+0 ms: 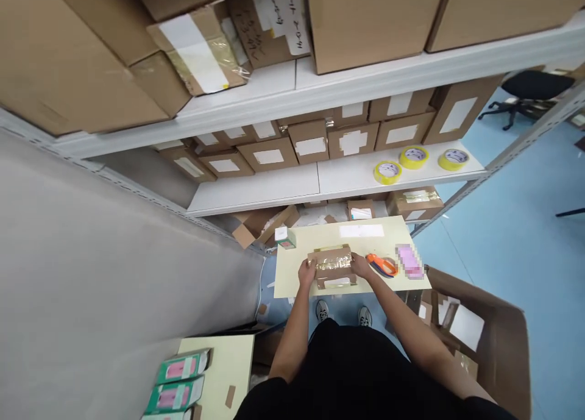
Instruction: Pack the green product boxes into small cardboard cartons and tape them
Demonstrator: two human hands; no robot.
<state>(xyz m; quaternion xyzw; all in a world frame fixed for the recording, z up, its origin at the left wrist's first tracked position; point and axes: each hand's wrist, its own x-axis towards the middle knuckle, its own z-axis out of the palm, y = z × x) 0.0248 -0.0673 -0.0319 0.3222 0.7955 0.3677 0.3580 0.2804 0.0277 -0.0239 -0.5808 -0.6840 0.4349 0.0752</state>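
A brown cardboard box point(336, 274) with shiny clear tape across its top lies on the pale yellow table point(292, 288). My left hand point(306, 272) grips its left end, and my right hand point(360, 265) grips the right end; some fingertips are hidden against the cardboard. To the right of the box rests an orange tape dispenser point(377, 264). Farther right is a pink item point(410, 261), blurred by pixels. A small green and white box point(285, 238) stands at the table's back left corner, and white paper labels point(361, 230) lie along the back.
Metal shelves point(256, 191) with cardboard boxes rise behind the table; three yellow tape rolls point(388, 172) sit on one. At the right stands a large brown bin point(507, 347) of boxes. Green boxes point(176, 395) lie on a side table point(237, 359) at lower left, beside a wall.
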